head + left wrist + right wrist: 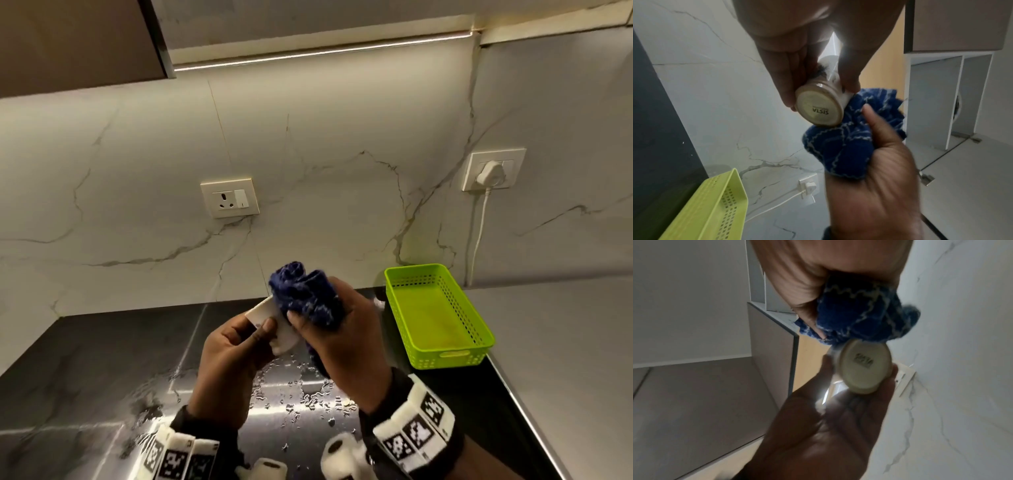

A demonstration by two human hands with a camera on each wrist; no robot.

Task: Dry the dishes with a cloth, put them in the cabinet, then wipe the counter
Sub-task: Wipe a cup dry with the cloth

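Observation:
A small white cup [277,325] is held above the counter by my left hand [236,353], thumb and fingers curled round its side. Its cream base [819,108] faces the left wrist view and shows again as the cup's base [865,367] in the right wrist view. My right hand [339,332] grips a bunched dark blue cloth [305,296] with pale zigzag lines and presses it against the cup's side. The cloth [842,146] touches the cup just below its base. The cup's mouth is hidden.
A black counter [102,359] carries water drops [294,394] under my hands. A lime green perforated basket [435,315] stands to the right, at the wall. Wall sockets [229,197] and a plugged white cable [479,233] sit behind. A brown cabinet [75,41] hangs upper left.

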